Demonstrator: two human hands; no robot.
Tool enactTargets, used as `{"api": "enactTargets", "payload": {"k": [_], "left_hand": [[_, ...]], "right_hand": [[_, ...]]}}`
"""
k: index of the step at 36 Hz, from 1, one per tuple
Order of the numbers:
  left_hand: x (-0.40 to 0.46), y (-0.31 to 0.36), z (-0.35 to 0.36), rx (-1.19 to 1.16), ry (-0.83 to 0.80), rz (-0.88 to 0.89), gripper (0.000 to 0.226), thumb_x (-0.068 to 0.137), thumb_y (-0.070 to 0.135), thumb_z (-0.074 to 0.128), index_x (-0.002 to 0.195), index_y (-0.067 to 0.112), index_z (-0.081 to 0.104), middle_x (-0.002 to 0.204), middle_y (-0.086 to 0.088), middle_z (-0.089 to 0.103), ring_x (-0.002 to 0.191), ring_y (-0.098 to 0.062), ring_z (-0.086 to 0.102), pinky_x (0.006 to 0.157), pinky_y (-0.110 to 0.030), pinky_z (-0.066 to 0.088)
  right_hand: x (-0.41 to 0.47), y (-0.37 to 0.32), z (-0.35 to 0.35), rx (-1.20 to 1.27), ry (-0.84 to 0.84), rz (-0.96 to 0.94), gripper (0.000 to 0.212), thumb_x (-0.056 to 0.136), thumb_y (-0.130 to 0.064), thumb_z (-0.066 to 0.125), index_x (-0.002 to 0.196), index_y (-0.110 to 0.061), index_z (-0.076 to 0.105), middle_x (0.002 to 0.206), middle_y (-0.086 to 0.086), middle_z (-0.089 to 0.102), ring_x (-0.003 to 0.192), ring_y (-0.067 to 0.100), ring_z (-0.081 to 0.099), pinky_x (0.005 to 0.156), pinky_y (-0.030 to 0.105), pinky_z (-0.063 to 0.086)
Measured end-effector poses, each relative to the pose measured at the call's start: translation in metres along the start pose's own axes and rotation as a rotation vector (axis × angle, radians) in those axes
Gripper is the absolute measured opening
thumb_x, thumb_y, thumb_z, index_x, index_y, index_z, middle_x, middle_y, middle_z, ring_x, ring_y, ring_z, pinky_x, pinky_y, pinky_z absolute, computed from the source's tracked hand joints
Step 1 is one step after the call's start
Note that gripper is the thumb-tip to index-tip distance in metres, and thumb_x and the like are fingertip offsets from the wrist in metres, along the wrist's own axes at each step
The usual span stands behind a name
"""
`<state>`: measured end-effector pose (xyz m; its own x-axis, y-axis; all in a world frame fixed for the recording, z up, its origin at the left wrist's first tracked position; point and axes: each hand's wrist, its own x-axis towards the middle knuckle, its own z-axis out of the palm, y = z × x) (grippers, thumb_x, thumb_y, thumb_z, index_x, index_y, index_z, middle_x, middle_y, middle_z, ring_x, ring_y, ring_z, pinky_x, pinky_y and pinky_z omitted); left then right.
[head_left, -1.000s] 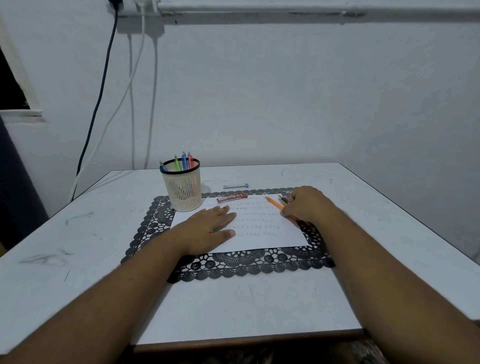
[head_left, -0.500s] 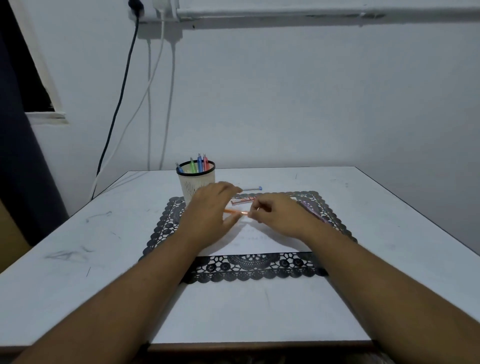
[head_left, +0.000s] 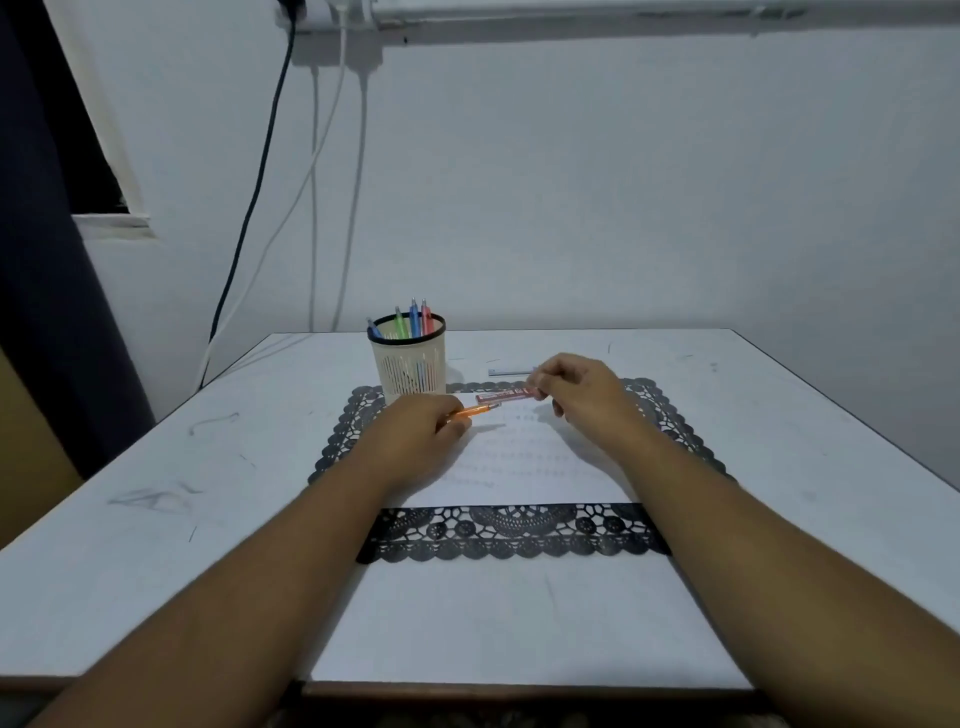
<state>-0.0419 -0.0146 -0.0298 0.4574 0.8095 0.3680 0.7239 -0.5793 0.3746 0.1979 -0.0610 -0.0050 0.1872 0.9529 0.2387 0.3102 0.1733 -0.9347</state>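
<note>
My left hand grips an orange mechanical pencil, its tip pointing right over the white sheet of paper. My right hand pinches the right end of a small red lead case, which lies at the far edge of the paper. The paper rests on a black lace placemat. A second, pale blue lead case lies on the table just behind the mat.
A cream mesh pen cup with several coloured pens stands at the mat's far left corner. The white table meets a wall behind, with cables hanging at the left. The table's front edge lies near my forearms.
The orange pencil passed from my right hand to my left hand. My right hand then moved back and took hold of the red lead case. The camera drifted left.
</note>
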Motion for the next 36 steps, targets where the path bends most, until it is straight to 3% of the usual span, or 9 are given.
{"api": "enactTargets", "payload": {"k": [3, 5, 8, 14, 27, 36], "left_hand": [[0.0, 0.001, -0.002, -0.023, -0.112, 0.089, 0.021, 0.104, 0.041, 0.052, 0.104, 0.033, 0.072, 0.093, 0.013, 0.06, 0.087, -0.002, 0.055, 0.072, -0.029, 0.048], [0.001, 0.002, 0.0, 0.0, -0.126, 0.137, 0.019, 0.105, 0.037, 0.055, 0.117, 0.035, 0.071, 0.102, 0.016, 0.055, 0.095, 0.0, 0.05, 0.077, -0.023, 0.041], [0.002, 0.004, 0.003, 0.03, -0.112, 0.129, 0.018, 0.104, 0.027, 0.059, 0.117, 0.034, 0.069, 0.104, 0.016, 0.053, 0.097, -0.003, 0.049, 0.08, -0.024, 0.04], [0.003, 0.001, 0.003, 0.014, -0.115, 0.121, 0.014, 0.101, 0.02, 0.063, 0.109, 0.03, 0.07, 0.101, 0.014, 0.056, 0.094, -0.002, 0.051, 0.081, -0.027, 0.043], [0.004, 0.003, 0.005, -0.044, -0.103, 0.131, 0.014, 0.102, 0.023, 0.06, 0.101, 0.036, 0.062, 0.098, 0.018, 0.056, 0.092, -0.001, 0.052, 0.077, -0.024, 0.043], [0.005, -0.002, 0.005, -0.028, -0.12, 0.105, 0.012, 0.103, 0.022, 0.061, 0.108, 0.032, 0.065, 0.104, 0.016, 0.057, 0.096, -0.001, 0.052, 0.077, -0.022, 0.041]], "right_hand": [[-0.003, -0.003, -0.008, -0.054, -0.074, 0.006, 0.007, 0.098, -0.009, 0.07, 0.098, -0.006, 0.076, 0.092, 0.01, 0.075, 0.056, -0.001, 0.057, 0.055, 0.009, 0.044], [-0.008, 0.0, -0.006, -0.055, -0.219, 0.109, 0.006, 0.095, 0.0, 0.071, 0.1, 0.0, 0.075, 0.092, 0.012, 0.069, 0.065, 0.0, 0.063, 0.065, 0.011, 0.052], [-0.008, 0.005, -0.002, -0.218, -0.336, 0.117, 0.009, 0.094, 0.007, 0.068, 0.101, 0.005, 0.074, 0.083, 0.012, 0.06, 0.063, 0.002, 0.062, 0.063, 0.014, 0.052], [-0.015, -0.001, 0.003, -0.2, -0.363, 0.088, 0.006, 0.09, 0.004, 0.075, 0.095, 0.0, 0.077, 0.073, 0.001, 0.065, 0.058, -0.005, 0.063, 0.06, 0.009, 0.05], [-0.007, 0.002, 0.007, -0.375, -0.29, -0.002, 0.012, 0.09, -0.005, 0.079, 0.083, -0.014, 0.078, 0.077, 0.0, 0.071, 0.056, -0.01, 0.059, 0.051, 0.006, 0.041], [-0.002, 0.008, -0.003, -0.397, -0.242, 0.058, 0.006, 0.091, -0.003, 0.078, 0.086, -0.006, 0.077, 0.082, 0.0, 0.073, 0.057, -0.009, 0.063, 0.05, 0.004, 0.043]]}}
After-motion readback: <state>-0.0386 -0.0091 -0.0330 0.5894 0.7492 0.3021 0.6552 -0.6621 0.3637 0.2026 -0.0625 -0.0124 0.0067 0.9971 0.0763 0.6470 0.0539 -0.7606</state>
